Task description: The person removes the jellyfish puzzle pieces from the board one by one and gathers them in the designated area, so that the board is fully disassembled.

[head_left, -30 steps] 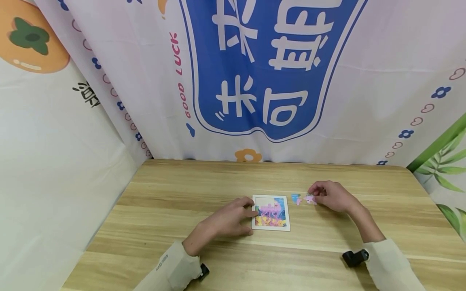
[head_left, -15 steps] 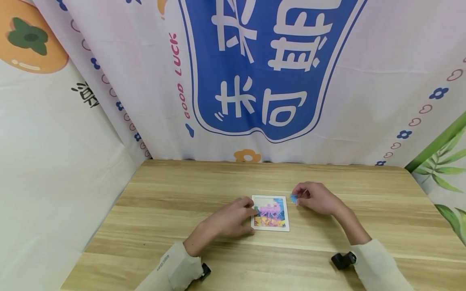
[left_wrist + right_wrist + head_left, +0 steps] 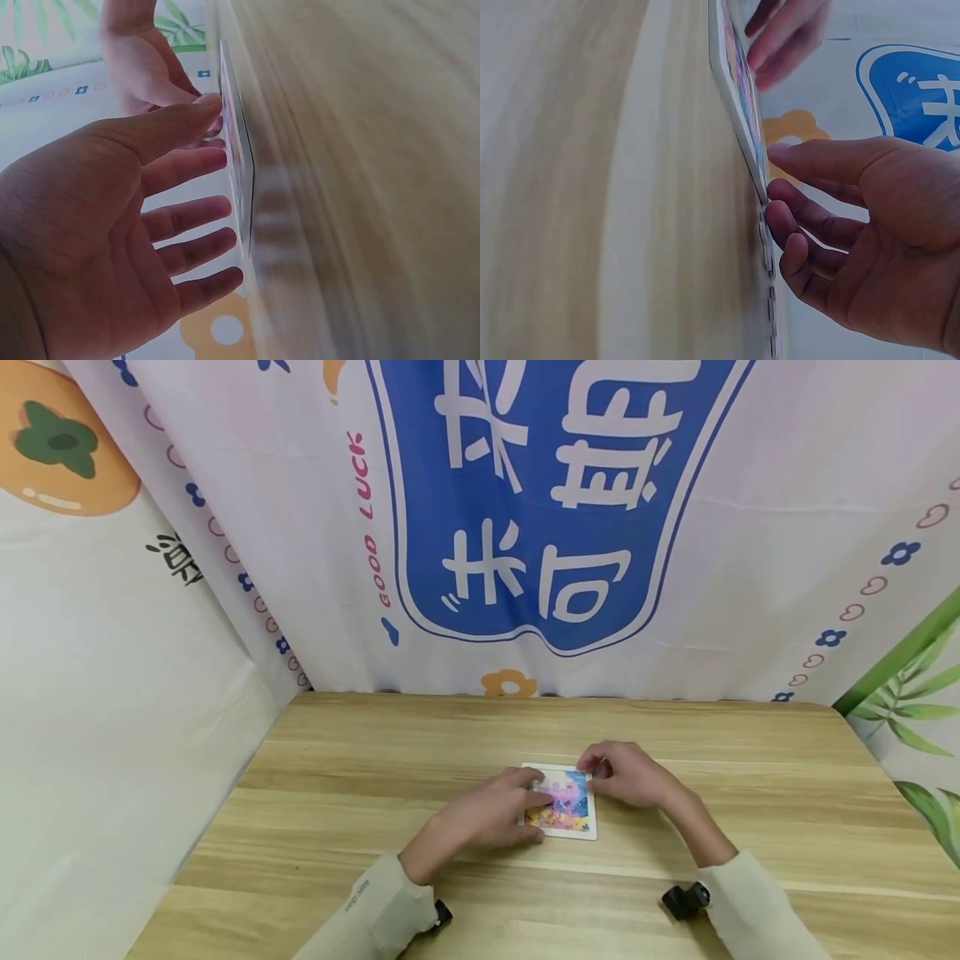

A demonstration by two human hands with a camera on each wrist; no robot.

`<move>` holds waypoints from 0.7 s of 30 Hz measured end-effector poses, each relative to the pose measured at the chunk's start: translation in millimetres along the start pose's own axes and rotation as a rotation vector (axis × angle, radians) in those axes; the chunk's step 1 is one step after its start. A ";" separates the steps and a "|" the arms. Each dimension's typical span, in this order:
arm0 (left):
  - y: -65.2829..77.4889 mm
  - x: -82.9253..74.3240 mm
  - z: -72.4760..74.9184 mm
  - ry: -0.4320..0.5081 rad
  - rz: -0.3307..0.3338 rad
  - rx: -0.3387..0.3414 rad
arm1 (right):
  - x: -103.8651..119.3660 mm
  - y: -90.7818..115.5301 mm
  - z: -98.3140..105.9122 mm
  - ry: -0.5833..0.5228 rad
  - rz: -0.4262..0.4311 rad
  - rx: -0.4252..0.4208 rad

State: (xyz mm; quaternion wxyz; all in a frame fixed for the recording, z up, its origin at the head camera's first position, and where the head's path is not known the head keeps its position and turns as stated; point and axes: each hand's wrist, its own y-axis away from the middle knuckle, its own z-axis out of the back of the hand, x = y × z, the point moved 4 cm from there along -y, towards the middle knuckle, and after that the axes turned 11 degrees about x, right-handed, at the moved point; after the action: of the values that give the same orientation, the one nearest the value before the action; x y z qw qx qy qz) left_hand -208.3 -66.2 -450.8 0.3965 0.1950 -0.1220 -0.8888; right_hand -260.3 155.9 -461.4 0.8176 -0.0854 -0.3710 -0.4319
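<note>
A small square jigsaw puzzle [image 3: 564, 814] in a white frame lies on the table, showing a pink figure over yellow and blue. A pale unfilled patch shows along its top. My left hand [image 3: 498, 810] lies over its left side, fingers spread and tips at the surface, as the left wrist view of that hand [image 3: 97, 217] shows. My right hand [image 3: 630, 774] is at the upper right corner, its loosely bent fingers and thumb at the frame's edge. In the right wrist view, loose puzzle pieces [image 3: 766, 244] lie flat beside the frame, below the fingertips of my right hand [image 3: 885, 247].
The wooden table [image 3: 360, 752] extends around the puzzle on every side. A printed cloth backdrop [image 3: 322, 643] hangs along its far edge. Small black cameras [image 3: 684, 902] are strapped at both wrists.
My right hand has moved left from the loose pieces to the frame's upper right corner, hiding the pieces in the head view. My left hand has slid slightly right, farther over the puzzle.
</note>
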 end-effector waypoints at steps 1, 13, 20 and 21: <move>-1.7 -1.3 0.6 0.003 -0.001 0.003 | 1.1 -1.3 -0.9 -0.001 -0.001 0.006; -11.0 -4.5 -1.6 0.005 -0.001 0.025 | 10.2 -10.8 -7.5 0.017 -0.049 0.030; -12.1 -1.9 -5.3 0.024 -0.007 0.006 | 16.1 -7.5 -7.5 0.045 -0.055 0.019; -12.1 -1.8 -5.4 0.026 -0.009 0.005 | 16.9 -7.5 -7.6 0.052 -0.060 0.017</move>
State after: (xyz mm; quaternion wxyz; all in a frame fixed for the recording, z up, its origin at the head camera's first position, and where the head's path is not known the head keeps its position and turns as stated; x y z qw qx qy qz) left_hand -212.7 -57.3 -459.7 0.3936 0.2079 -0.1181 -0.8877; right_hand -256.0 137.0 -456.7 0.8143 -0.0563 -0.3558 -0.4551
